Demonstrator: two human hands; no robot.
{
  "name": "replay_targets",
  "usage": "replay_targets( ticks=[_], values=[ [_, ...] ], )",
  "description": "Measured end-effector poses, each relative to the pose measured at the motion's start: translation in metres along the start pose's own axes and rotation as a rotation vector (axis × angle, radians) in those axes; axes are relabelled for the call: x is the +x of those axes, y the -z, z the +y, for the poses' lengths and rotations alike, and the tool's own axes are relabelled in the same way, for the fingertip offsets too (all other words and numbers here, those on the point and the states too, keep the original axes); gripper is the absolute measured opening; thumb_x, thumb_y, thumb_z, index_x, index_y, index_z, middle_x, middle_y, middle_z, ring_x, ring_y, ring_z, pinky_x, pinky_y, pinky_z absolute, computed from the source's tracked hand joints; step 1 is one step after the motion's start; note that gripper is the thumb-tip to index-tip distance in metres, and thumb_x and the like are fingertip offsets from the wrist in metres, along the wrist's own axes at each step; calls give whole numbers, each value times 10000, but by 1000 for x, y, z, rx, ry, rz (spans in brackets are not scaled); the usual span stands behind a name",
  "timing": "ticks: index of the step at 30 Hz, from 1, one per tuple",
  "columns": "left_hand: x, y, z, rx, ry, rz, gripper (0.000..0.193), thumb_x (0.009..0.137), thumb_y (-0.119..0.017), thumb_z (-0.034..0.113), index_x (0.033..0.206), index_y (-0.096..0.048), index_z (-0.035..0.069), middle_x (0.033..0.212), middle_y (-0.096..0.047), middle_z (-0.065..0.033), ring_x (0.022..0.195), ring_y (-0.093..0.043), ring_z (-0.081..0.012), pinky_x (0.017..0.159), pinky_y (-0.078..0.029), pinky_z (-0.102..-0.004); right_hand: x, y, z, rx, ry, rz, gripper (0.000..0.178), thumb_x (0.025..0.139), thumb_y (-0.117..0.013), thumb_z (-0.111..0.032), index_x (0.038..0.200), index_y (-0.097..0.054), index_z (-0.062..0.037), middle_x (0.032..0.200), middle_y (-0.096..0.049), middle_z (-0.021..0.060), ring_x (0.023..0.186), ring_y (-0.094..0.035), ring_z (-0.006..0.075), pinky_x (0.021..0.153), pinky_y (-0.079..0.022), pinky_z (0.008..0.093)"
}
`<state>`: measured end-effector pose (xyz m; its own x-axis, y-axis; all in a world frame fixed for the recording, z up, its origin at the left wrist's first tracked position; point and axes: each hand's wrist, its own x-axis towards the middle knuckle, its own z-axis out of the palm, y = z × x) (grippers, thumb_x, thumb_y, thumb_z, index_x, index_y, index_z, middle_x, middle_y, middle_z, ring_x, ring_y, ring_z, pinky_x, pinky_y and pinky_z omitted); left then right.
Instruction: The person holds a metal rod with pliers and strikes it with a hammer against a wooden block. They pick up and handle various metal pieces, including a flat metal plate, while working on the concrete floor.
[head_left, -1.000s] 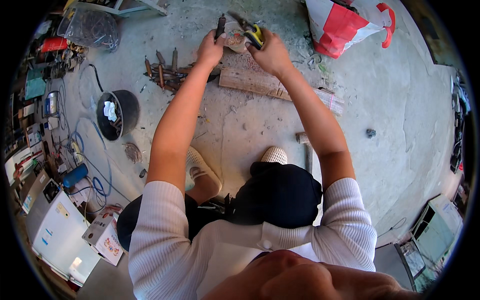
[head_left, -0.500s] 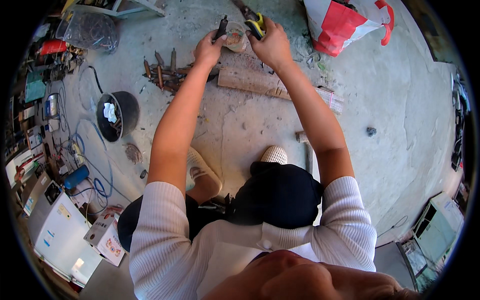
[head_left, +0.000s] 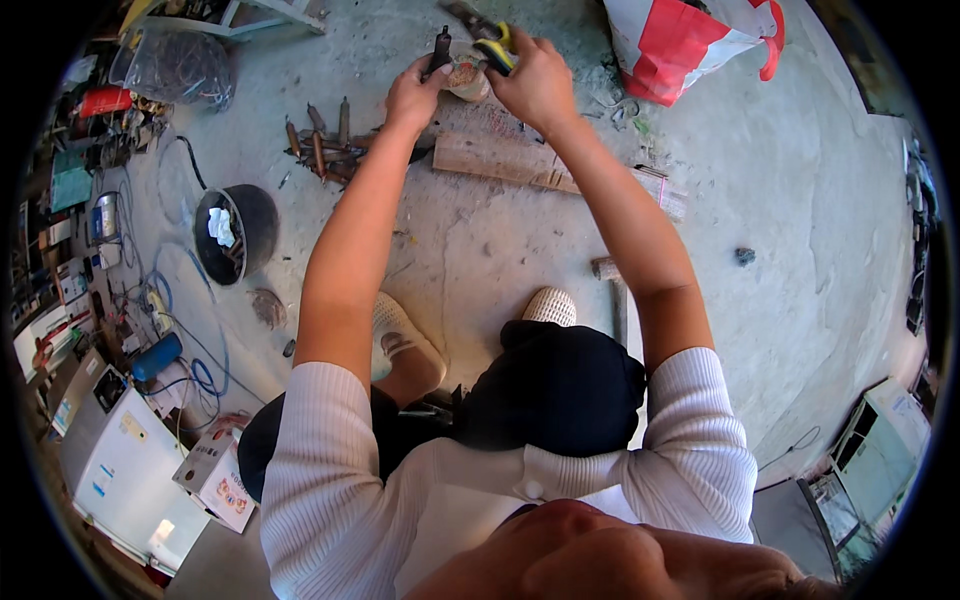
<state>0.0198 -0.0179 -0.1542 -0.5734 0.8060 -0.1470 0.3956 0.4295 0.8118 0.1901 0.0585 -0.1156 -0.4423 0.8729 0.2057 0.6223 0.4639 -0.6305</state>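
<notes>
Head view, left to right. White appliance (head_left: 130,475) far left: small sticker and blue marks, nothing legible. Printed carton (head_left: 217,478) next to it: coloured figures plus lettering, tilted and small, not transcribed. Black bucket (head_left: 262,235) on the floor: crumpled white paper (head_left: 221,227) and some brown pieces inside. Then a loose pile of brown cylinders (head_left: 322,150), no labels to make out.

Left hand (head_left: 412,98): fingers closed round a dark cylinder (head_left: 442,50), its narrow end up, just beside a clear cup (head_left: 470,82) with reddish bits in it. Can't tell if hand and cup touch. Right of the cup, yellow-and-black pliers (head_left: 493,55), held by the handles in the closed right hand (head_left: 540,88); jaws point up and left, too blurred to say how far apart. No brand readable on either held item.

Step in hand, judging from pose: tool work on the dark cylinder by the cup, pliers apart from it right now. Next move likely calls for a firm left grip and the jaws lined up with the cylinder's narrow end.

Wooden plank (head_left: 500,162) lies nearer the body. Red-and-white bag (head_left: 650,50) at upper right, no readable writing.
</notes>
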Motion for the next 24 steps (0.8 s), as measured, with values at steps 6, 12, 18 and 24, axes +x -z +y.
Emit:
replay_targets(
  ticks=[6, 12, 18, 24],
  values=[
    [6, 5, -23, 89, -54, 49, 453, 821, -652, 428, 1167, -637, 135, 977, -691, -110, 878, -647, -262, 797, -464, -361, 2, 1, -3, 65, -9, 50, 678, 702, -731, -413, 1284, -539, -124, 1085, -600, 179, 1018, -574, 363, 878, -415, 476],
    [-2, 19, 9, 451, -82, 30, 453, 867, -551, 507, 1140, -652, 161, 994, -684, -122, 937, -628, -340, 822, -447, -411, -9, 2, -1, 191, 30, -87, 639, 722, -716, -426, 1253, -558, -105, 1057, -614, 202, 984, -597, 372, 855, -454, 482],
    [4, 23, 18, 695, -175, 92, 437, 912, -472, 499, 1102, -640, 143, 980, -679, -114, 995, -593, -346, 883, -355, -506, -13, 2, -2, 120, -75, -215, 617, 738, -687, -476, 1172, -594, -48, 997, -641, 219, 965, -612, 370, 843, -490, 414],
    [3, 24, 20, 761, -231, 119, 373, 941, -457, 442, 1099, -634, 154, 1061, -660, -89, 1038, -552, -312, 897, -333, -477, -10, 6, -6, 343, -206, -402, 586, 738, -676, -480, 1102, -633, -23, 962, -668, 216, 917, -646, 338, 822, -487, 379]
  ],
)
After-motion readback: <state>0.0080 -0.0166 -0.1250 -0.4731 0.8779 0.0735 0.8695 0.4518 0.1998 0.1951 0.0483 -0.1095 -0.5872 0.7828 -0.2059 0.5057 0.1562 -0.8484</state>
